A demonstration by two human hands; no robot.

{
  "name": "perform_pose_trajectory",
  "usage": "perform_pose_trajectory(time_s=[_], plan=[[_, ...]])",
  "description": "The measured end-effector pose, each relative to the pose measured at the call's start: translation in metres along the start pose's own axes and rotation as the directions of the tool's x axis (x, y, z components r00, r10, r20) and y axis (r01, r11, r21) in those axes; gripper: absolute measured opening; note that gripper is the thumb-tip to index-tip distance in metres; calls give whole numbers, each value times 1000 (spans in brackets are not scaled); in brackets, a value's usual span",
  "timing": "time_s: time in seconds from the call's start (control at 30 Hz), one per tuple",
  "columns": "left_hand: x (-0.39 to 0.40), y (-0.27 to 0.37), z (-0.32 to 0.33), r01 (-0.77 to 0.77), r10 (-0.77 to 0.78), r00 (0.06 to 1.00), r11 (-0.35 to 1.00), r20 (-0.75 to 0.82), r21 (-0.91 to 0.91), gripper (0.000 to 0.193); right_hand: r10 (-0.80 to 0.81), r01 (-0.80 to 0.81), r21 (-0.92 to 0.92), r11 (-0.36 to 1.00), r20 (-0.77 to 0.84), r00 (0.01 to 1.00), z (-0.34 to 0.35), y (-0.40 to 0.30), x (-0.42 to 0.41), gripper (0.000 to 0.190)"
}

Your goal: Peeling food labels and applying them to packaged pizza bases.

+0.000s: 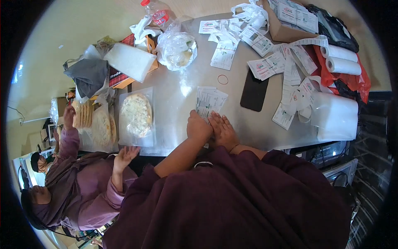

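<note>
My left hand (199, 127) is curled at the near end of a small fanned pile of printed labels (207, 100) on the metal table. Its palm side is hidden, so anything inside it cannot be made out. My right hand (224, 129) lies palm down against it, fingers extended, with fingertips at the pile's lower right edge. Just beyond the pile lies a thin rubber band (223, 79). To the right rests a dark smartphone (255, 91). One bundle of labels (268, 66) with a band around it overlaps the phone's far end.
At left, a flatbread-like base with white topping (136, 115) lies in a clear bag, beside stacked bases (83, 114). A co-worker's hand (126, 158) hovers near the table edge. Plastic rolls (342, 60), a clear bag stack (335, 116) and a cardboard box (283, 34) stand right.
</note>
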State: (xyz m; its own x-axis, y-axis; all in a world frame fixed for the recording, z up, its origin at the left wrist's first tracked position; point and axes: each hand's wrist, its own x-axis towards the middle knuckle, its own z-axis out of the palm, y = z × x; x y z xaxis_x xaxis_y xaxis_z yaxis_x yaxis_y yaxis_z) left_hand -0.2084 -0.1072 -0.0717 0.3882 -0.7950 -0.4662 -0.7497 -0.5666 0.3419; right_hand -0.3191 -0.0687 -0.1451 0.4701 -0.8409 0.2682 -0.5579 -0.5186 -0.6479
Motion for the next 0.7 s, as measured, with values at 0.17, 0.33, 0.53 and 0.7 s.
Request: perform_pose_trajectory(time_s=[0.17,0.33,0.53,0.7], plan=[[2,-8,0,29,-26,995,999,101,-25,50,18,-19,26,1000,12,1000,0,-2,0,72],[-1,-11,4,-149,157,985,983,-73,105,52,1,-1,10,1000,-16,1000,4,0,-1,75],[2,-3,-6,10,-6,999,996,37,-85,49,16,-16,11,1000,-15,1000,2,-1,-1,83],[28,-32,-15,54,73,958,904,278,-423,39,-1,-2,62,998,49,999,-6,-6,4,91]])
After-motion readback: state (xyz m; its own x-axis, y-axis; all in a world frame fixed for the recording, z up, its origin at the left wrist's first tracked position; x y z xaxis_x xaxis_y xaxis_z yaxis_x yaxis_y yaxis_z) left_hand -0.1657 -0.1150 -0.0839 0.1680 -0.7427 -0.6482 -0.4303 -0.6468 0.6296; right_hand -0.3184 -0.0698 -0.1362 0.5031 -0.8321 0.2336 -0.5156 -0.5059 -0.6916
